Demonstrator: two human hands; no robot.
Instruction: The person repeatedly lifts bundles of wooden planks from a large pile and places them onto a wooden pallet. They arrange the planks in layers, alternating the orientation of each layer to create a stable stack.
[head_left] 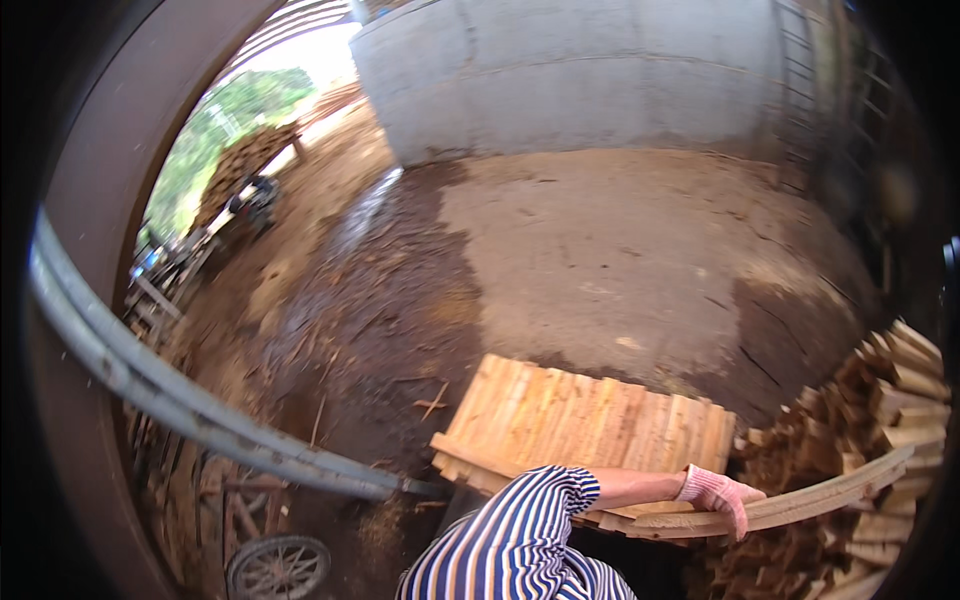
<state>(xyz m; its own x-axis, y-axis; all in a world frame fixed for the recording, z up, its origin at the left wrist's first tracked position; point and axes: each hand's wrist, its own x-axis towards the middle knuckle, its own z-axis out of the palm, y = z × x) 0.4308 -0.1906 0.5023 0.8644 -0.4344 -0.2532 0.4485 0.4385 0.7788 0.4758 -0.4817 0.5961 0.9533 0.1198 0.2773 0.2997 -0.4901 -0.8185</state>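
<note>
My left hand (717, 494), in a pink knit glove, reaches across to the right. Its fingers are closed over a long wooden plank (825, 504), which looks curved in this view. The plank's near end lies along the front edge of a stack of pale boards (590, 415), and its far end extends over a heap of cut wood. The boards lie side by side, with one set crosswise at the left end. My striped sleeve (510, 535) covers part of the stack's near side. My right hand is out of sight.
Rough wood pieces (840, 440) are heaped at the right. Grey metal rails (200, 395) slope down at the left, above a spoked wheel (278, 567). Beyond lie a dirt floor with dark damp patches (400, 290) and a grey wall (580, 75).
</note>
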